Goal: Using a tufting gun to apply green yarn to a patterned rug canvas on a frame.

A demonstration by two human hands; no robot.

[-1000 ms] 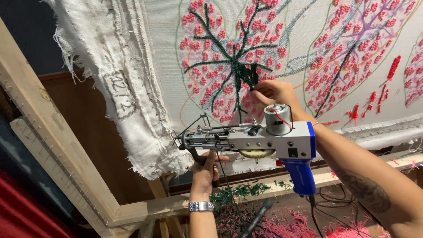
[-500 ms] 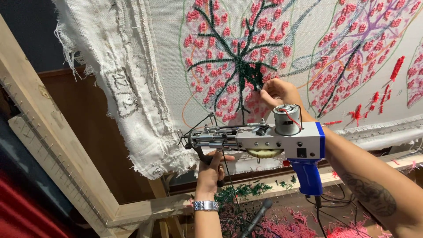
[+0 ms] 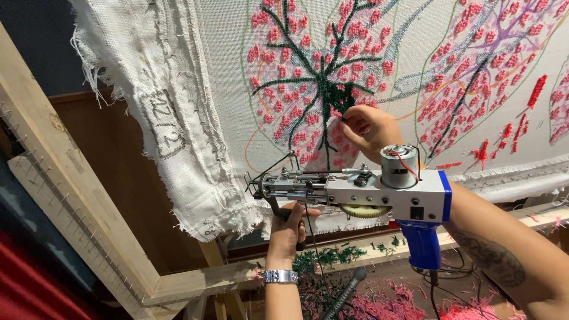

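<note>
Stretched cloth (image 3: 237,89) behind: left hand (image 3: 288,228) grips one tufting gun (image 3: 367,189), right hand (image 3: 368,127) pinches green yarn (image 3: 339,98)

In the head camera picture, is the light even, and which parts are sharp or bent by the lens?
Head view: soft, even light with no glare; the white and blue tufting gun and the white cloth with pink tufted leaves are sharp; the left hand and right hand show no motion blur; the pale wooden frame beam slants steeply, consistent with a wide lens; the upper left corner is dark.
</note>
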